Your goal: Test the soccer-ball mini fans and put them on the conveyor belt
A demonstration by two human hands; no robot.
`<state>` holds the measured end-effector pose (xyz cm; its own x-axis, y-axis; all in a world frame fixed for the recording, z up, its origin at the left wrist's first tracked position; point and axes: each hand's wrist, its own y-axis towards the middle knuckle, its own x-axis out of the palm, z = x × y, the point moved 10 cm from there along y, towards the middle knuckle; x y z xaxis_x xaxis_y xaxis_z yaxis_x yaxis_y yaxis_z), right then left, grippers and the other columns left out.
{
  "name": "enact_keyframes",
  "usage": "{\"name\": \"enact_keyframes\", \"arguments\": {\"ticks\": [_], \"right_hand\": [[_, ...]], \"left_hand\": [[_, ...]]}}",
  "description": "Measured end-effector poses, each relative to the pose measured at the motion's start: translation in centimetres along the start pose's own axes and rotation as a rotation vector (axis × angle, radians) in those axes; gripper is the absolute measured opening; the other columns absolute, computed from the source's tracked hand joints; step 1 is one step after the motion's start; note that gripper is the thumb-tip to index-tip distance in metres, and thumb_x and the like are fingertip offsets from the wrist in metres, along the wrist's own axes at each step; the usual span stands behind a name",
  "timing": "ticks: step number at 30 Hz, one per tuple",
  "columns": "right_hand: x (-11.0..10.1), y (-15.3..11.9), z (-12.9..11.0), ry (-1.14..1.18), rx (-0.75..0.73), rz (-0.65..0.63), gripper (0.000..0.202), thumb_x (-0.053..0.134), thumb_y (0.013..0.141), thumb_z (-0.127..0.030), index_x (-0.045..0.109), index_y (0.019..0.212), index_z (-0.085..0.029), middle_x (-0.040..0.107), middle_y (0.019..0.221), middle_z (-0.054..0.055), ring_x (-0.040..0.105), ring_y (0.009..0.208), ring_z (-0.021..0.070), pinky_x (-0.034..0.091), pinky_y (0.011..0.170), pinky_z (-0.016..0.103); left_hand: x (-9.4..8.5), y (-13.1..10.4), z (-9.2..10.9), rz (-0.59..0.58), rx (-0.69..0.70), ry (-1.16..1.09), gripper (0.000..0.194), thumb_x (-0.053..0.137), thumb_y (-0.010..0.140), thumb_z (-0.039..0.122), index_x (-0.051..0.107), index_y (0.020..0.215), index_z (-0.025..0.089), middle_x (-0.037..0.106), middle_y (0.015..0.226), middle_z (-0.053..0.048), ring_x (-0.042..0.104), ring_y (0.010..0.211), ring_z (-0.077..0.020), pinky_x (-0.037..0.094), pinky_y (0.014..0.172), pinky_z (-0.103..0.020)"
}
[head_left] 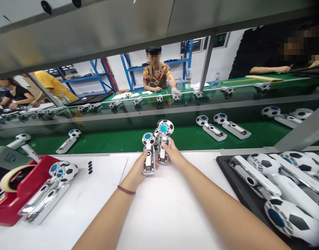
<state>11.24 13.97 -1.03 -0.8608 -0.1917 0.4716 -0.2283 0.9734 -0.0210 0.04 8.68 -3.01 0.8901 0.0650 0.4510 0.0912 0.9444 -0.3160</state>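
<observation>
My left hand (139,166) is closed around a football-patterned handheld device (149,166), its clear-fronted handle with a white strip facing me. Just right of it, my right hand (175,153) grips a second such device (163,158), thumb on the handle. Both are tilted upright, ball heads up with blue round centres, above the white work surface's far edge. Part of another black-and-white ball head (156,133) shows behind and between them; whether it is held cannot be made out.
A red tape dispenser (42,173) stands left beside two more devices (48,198) and several black discs (90,167). A black tray (227,173) of devices lies right. Ahead runs a green conveyor belt (117,139) carrying devices; co-workers sit beyond. A metal shelf (123,31) hangs overhead.
</observation>
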Motion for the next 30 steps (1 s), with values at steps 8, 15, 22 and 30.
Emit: {"name": "enact_keyframes", "arguments": {"ticks": [8,15,22,30], "right_hand": [[1.0,-1.3,0.6,0.257,0.159,-0.047,0.063,0.07,0.055,-0.015,0.035,0.105,-0.029,0.057,0.079,-0.004,0.062,0.073,0.019,0.052,0.069,0.038],[0.8,-1.2,1.0,0.217,0.194,-0.054,0.061,0.063,0.056,-0.011,0.036,0.108,-0.029,0.059,0.083,-0.003,0.062,0.076,0.0183,0.051,0.07,0.036],[0.9,-1.4,0.9,0.213,0.218,-0.059,0.06,0.059,0.057,-0.01,0.035,0.109,-0.028,0.059,0.079,-0.003,0.062,0.072,0.0187,0.051,0.068,0.037],[1.0,-1.5,0.9,0.183,0.254,-0.079,0.065,0.055,0.058,-0.009,0.032,0.117,-0.027,0.059,0.077,-0.001,0.062,0.07,0.02,0.05,0.066,0.037]], "left_hand": [[0.7,-0.7,0.6,-0.152,0.017,-0.055,0.046,0.064,0.071,0.016,0.047,0.113,0.022,0.064,0.1,-0.006,0.064,0.083,-0.0218,0.054,0.074,-0.04],[1.2,-1.2,0.8,-0.187,0.03,0.049,0.049,0.062,0.071,0.013,0.046,0.116,0.024,0.061,0.105,-0.007,0.063,0.085,-0.0226,0.054,0.075,-0.044],[1.6,-1.4,1.0,-0.18,0.032,0.077,0.047,0.061,0.072,0.014,0.046,0.116,0.024,0.061,0.103,-0.007,0.063,0.085,-0.0227,0.052,0.079,-0.046],[1.7,-1.6,1.0,-0.175,0.028,0.113,0.047,0.06,0.072,0.014,0.045,0.115,0.025,0.06,0.106,-0.007,0.063,0.086,-0.0227,0.054,0.073,-0.04]]}}
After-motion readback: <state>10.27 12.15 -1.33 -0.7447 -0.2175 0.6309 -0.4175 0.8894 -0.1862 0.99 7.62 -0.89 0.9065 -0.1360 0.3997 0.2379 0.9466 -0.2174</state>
